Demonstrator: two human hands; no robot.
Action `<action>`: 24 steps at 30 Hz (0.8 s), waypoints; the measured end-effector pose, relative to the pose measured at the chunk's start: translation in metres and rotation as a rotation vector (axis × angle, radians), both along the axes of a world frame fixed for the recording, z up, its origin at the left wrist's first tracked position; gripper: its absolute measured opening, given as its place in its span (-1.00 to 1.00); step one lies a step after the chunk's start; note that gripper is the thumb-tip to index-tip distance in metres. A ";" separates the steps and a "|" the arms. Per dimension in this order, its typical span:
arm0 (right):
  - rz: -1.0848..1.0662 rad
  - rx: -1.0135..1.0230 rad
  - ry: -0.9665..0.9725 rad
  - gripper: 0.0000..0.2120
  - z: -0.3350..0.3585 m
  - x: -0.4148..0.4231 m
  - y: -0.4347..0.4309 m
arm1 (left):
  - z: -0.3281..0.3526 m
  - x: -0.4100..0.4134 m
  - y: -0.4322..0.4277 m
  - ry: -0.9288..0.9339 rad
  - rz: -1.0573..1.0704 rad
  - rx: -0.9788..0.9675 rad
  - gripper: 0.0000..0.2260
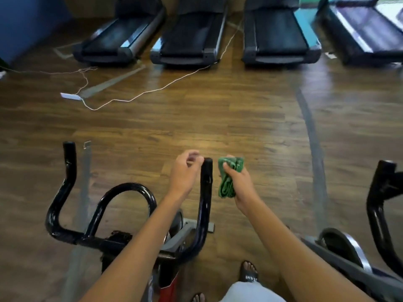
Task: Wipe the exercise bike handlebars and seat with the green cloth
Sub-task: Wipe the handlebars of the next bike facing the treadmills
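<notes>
Wood gym floor; right hand gripping green cloth, left hand fingers curled beside handlebars.

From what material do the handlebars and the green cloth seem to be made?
Handlebars: probably metal tube with a glossy black coating; the curved bars show bright reflections. Green cloth: soft matte fabric, bunched into folds in the right hand.

You're standing in a gym: four treadmills line the far side from 11 to 1 o'clock, exercise bike handlebars sit at 7 o'clock, another bike at 4, on a wood-plank floor.
</notes>
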State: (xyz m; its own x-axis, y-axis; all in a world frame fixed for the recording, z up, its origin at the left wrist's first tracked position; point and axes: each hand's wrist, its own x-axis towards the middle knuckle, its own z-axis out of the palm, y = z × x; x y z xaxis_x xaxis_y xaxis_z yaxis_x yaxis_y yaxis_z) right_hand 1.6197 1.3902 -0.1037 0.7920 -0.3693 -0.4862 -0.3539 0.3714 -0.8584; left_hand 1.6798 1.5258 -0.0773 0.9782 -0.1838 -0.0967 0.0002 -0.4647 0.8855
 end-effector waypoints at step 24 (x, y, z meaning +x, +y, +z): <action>-0.091 -0.458 -0.031 -0.56 -0.032 -0.011 0.092 | -0.016 0.008 0.019 0.146 -0.109 -0.132 -0.85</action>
State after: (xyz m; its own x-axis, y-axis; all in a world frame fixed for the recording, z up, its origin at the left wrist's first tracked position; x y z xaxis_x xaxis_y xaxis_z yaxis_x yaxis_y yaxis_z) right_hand 1.6090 1.4824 -0.1359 0.7580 -0.6091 -0.2334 -0.3088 -0.0199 -0.9509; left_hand 1.6876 1.5444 -0.0932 0.9290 -0.3086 -0.2043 0.0892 -0.3492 0.9328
